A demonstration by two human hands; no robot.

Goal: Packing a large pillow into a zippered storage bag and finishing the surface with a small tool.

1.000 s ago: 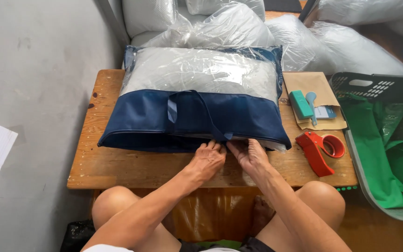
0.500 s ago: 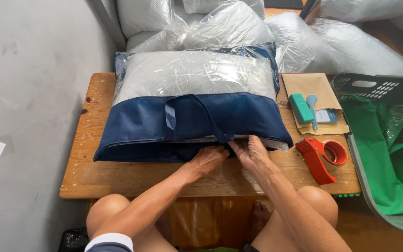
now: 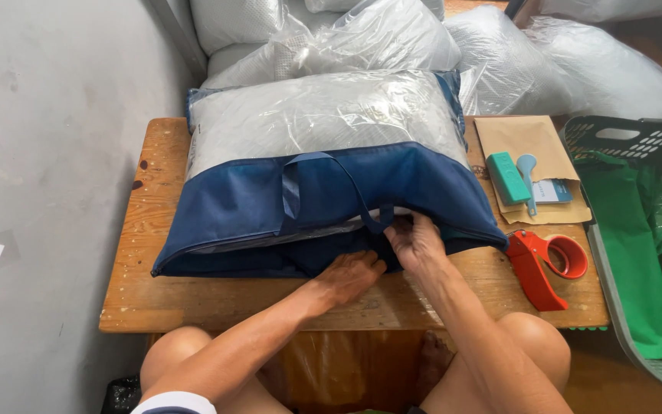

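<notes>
A navy blue zip bag point(image 3: 254, 203) with a clear plastic top lies across a small wooden table point(image 3: 147, 299). A white pillow point(image 3: 323, 115) shows through the plastic. A blue carry strap point(image 3: 293, 192) loops over the bag's front. My left hand point(image 3: 350, 276) presses on the bag's lower front edge near the middle. My right hand point(image 3: 415, 241) pinches the bag's open front edge just right of the strap, fingers tucked at the opening. Both forearms reach up from my knees.
A red tape dispenser point(image 3: 545, 264) lies at the table's right front. A brown envelope point(image 3: 530, 153) behind it holds a teal block point(image 3: 507, 176) and a small blue scoop. A dark basket point(image 3: 637, 253) with green fabric stands at the right. Plastic-wrapped pillows point(image 3: 392, 38) are piled behind.
My view has shifted slightly. My right hand has moved up to the bag's front opening, and my left hand has slid in beside it on the lower edge.
</notes>
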